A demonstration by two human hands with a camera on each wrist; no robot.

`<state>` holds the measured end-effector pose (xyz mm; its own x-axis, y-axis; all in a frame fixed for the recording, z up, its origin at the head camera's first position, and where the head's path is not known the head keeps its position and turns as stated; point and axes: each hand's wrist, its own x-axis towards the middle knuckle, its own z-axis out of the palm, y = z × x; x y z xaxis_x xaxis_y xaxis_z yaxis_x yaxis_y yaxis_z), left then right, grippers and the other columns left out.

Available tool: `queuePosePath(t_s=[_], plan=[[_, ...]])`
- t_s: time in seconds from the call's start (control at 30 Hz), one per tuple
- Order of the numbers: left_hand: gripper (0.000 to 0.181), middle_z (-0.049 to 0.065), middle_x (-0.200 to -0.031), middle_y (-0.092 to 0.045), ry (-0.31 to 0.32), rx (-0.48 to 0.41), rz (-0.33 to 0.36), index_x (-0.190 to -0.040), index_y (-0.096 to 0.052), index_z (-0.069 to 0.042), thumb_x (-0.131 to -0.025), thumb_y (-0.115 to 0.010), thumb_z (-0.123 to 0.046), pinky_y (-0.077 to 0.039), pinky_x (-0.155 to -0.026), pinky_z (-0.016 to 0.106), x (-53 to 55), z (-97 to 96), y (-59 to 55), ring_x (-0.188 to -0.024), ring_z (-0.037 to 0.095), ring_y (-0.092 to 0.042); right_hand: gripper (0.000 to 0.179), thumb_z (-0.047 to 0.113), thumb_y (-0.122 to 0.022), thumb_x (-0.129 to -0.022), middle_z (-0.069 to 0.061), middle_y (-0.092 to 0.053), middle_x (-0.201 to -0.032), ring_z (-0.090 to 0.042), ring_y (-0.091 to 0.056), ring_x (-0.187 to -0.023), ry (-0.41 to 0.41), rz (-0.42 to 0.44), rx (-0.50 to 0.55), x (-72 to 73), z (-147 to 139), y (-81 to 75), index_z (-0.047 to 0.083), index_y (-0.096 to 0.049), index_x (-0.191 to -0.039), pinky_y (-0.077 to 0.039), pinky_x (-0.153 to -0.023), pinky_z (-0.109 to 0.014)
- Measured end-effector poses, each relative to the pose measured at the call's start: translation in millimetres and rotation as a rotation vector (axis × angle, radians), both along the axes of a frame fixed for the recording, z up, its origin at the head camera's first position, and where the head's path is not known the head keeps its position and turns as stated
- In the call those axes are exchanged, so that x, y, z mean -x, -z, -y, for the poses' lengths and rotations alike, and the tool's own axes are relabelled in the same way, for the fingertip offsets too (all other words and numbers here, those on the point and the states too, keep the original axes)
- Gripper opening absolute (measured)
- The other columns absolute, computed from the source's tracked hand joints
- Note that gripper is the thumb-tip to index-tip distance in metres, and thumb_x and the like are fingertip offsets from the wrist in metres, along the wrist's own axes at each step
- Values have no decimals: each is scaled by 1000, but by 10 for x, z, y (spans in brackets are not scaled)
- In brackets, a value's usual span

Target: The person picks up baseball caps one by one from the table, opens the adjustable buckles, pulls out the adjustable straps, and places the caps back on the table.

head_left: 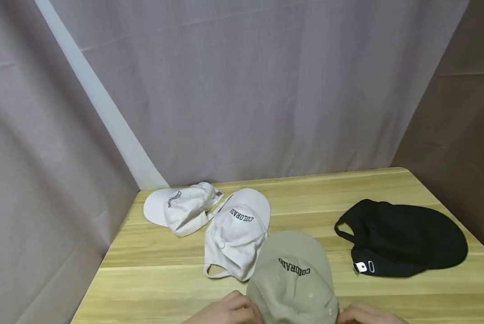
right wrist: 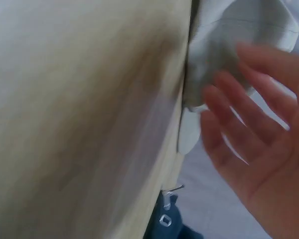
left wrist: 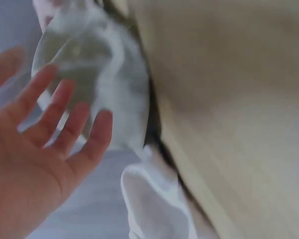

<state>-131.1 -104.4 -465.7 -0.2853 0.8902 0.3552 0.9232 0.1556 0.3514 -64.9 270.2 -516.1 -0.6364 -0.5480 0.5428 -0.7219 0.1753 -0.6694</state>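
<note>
A khaki baseball cap [head_left: 290, 283] with dark COLORADO lettering lies at the table's near edge, brim pointing away. My left hand [head_left: 231, 310] is at its left side, and my right hand [head_left: 365, 313] is at its right side. In the left wrist view, the left hand [left wrist: 45, 144] has its fingers spread loosely beside the cap's crown [left wrist: 122, 89]. The right wrist view has the right hand [right wrist: 264, 134] with slightly bent, parted fingers next to the cap [right wrist: 214, 59]. Neither hand grips anything.
Two white COLORADO caps rest at the left: one white cap [head_left: 242, 234] just beyond the khaki one, another white cap [head_left: 187, 209] at the back left corner. A black cap [head_left: 404, 238] with a metal buckle lies on the right of the wooden table [head_left: 156, 288]. Grey curtains [head_left: 233, 90] hang behind.
</note>
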Motion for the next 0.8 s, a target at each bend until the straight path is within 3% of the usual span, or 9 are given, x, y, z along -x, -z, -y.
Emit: queuePosePath(t_s=[0.03, 0.13, 0.17, 0.27, 0.33, 0.4, 0.6, 0.7, 0.8], plan=[[19, -6, -118, -60, -2, -17, -77, -116, -65, -17, -98, -64, -25, -40, -92, 14, 37, 2, -47, -109, 7, -52, 46, -3, -78, -81, 17, -63, -104, 3, -59, -86, 163, -29, -125, -43, -30, -94, 26, -65, -114, -47, -69, -10], [38, -1, -130, -56, -94, -35, -94, -130, -59, -14, -98, -66, -34, -42, -100, 22, 66, -19, -121, -120, 12, -52, 43, 14, -80, -85, 16, -61, -112, -2, -59, -94, 308, 21, -234, -26, -39, -235, 30, -62, -121, -51, -76, -18], [44, 1, -132, -55, -120, -23, -136, -134, -55, -13, -99, -65, -38, -43, -101, 25, 76, -39, -116, -121, 15, -52, 45, 18, -81, -85, 14, -60, -115, -4, -59, -97, 322, 27, -250, -15, -33, -262, 29, -61, -123, -52, -78, -20], [59, 7, -142, -49, -156, 23, -123, -143, -47, -11, -96, -66, -42, -41, -107, 29, 65, -118, -51, -129, 21, -49, 58, 19, -85, -81, 10, -54, -128, -2, -54, -109, 309, 2, -238, 29, -3, -248, 23, -57, -132, -52, -78, -22], [63, 11, -146, -44, -139, 53, -134, -147, -41, -9, -96, -67, -37, -39, -109, 30, 72, -181, 4, -133, 24, -47, 70, 13, -85, -76, 5, -49, -135, -2, -50, -116, 280, -17, -214, 51, 7, -195, 18, -54, -139, -52, -77, -23], [67, 12, -150, -40, -116, 75, -117, -150, -37, -9, -96, -67, -33, -36, -112, 31, 80, -254, 20, -137, 24, -43, 76, 14, -85, -75, 4, -47, -139, 0, -47, -121, 320, -33, -233, 37, 36, -173, 20, -52, -143, -51, -75, -23], [76, 11, -157, -32, -70, 142, -141, -157, -26, -11, -98, -64, -43, -31, -115, 29, 176, -446, -72, -144, 20, -35, 84, 40, -89, -69, 6, -46, -145, 4, -40, -125, 538, -138, -437, 0, 58, -212, 33, -52, -144, -51, -77, -30], [73, 12, -156, -34, -85, 183, -154, -156, -28, -12, -100, -61, -44, -32, -115, 32, 252, -535, -101, -144, 20, -35, 80, 44, -88, -73, 3, -42, -148, 5, -33, -129, 545, -158, -496, 65, -4, -237, 32, -52, -143, -52, -79, -33], [70, 12, -154, -37, -112, 216, -146, -154, -31, -14, -99, -62, -43, -33, -115, 34, 364, -647, -128, -142, 21, -38, 73, 39, -86, -79, -3, -40, -150, -3, -38, -130, 527, -126, -528, 163, -74, -293, 31, -52, -143, -52, -79, -32]])
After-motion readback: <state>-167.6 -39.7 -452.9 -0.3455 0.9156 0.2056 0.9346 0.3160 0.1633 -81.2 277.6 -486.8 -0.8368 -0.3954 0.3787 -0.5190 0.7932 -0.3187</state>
